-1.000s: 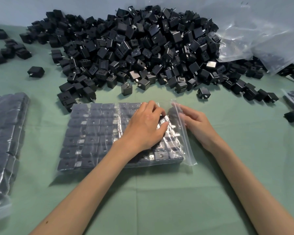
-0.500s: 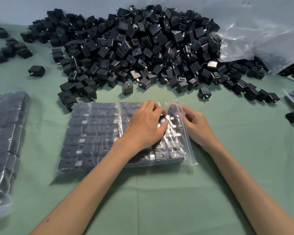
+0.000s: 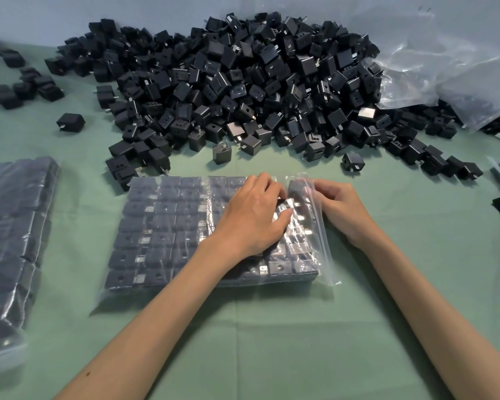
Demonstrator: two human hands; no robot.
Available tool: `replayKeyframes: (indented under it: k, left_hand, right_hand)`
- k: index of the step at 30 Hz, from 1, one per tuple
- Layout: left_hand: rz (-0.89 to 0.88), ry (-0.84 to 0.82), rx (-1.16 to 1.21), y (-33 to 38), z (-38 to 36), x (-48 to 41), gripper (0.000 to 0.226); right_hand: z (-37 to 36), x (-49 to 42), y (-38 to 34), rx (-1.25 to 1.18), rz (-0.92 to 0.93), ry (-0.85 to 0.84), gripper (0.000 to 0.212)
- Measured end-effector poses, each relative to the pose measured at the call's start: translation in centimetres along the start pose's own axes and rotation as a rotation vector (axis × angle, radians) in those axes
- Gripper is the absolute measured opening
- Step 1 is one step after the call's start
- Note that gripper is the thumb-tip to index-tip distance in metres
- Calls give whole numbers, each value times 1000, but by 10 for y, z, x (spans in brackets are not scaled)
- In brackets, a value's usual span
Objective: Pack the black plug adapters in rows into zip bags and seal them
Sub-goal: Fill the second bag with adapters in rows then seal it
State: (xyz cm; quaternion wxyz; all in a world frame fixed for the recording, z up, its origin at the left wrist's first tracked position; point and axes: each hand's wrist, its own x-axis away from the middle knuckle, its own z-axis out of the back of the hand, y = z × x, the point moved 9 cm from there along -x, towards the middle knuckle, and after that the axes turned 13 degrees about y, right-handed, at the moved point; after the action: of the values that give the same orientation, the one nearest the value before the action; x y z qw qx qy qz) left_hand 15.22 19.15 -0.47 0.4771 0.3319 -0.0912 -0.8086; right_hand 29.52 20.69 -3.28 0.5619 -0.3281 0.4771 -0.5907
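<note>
One zip bag (image 3: 325, 255) lies under both hands, its black plug adapters (image 3: 156, 238) packed in rows, and the left hand (image 3: 251, 217) hides several of them. The left fingers lie together, bent, pressing on the film. The right hand (image 3: 341, 209) pinches the bag's zip edge near its far corner. Beyond the fingertips sits one loose heap (image 3: 243, 90), too many to count. A second packed bag (image 3: 9, 226), left of the left hand, is cut off by the frame.

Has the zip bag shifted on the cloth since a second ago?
No: the zip bag lies just as near the upright adapter beyond it.
</note>
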Motion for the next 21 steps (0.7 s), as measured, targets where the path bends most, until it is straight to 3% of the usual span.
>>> replayKeyframes:
  k: [7, 15, 21]
  left_hand:
    - [-13, 13, 3, 2, 1, 0, 25]
    - [-33, 27, -3, 4, 2, 0, 29]
    - [-39, 32, -16, 5, 3, 1, 31]
  right_hand:
    - [-9, -6, 2, -131, -31, 25, 21]
    - [-10, -5, -2, 201, 96, 83, 24]
    - [-10, -1, -2, 125, 69, 106, 22]
